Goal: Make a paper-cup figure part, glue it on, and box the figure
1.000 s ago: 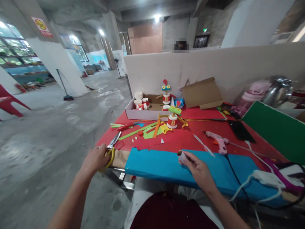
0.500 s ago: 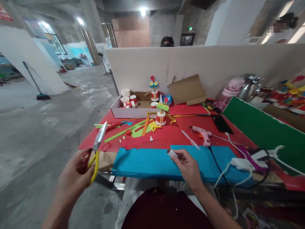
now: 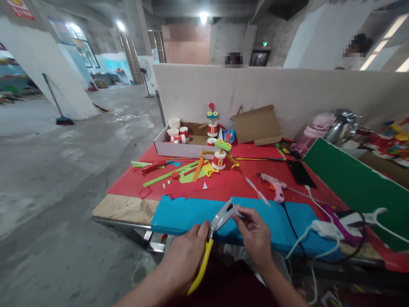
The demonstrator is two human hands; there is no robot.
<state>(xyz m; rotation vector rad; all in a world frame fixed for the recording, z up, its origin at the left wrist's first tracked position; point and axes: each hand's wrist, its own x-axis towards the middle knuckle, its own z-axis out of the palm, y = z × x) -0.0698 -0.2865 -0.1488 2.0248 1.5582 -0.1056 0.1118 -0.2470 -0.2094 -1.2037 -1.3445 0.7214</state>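
In the head view my left hand (image 3: 187, 253) is wrapped round the handles of scissors (image 3: 220, 218) with yellow grips. Their blades stand apart and point up and right, touching or close to a small white paper tube (image 3: 236, 210). My right hand (image 3: 255, 234) pinches that tube between thumb and fingers, partly covering it. Both hands are at the front edge of the table, over a blue sheet (image 3: 185, 213). Whether the blades are inside or outside the tube I cannot tell.
A pink glue gun (image 3: 274, 185) and a clear pen-like stick (image 3: 257, 191) lie beyond my right hand. Paper-cup figures (image 3: 219, 159), coloured strips (image 3: 172, 173) and a box (image 3: 179, 150) of cups stand farther back. White cables (image 3: 315, 251) hang at the right edge.
My left hand has swung right with the scissors, from beside the table's left edge to the paper tube. My right hand still pinches the tube, now turned slightly.
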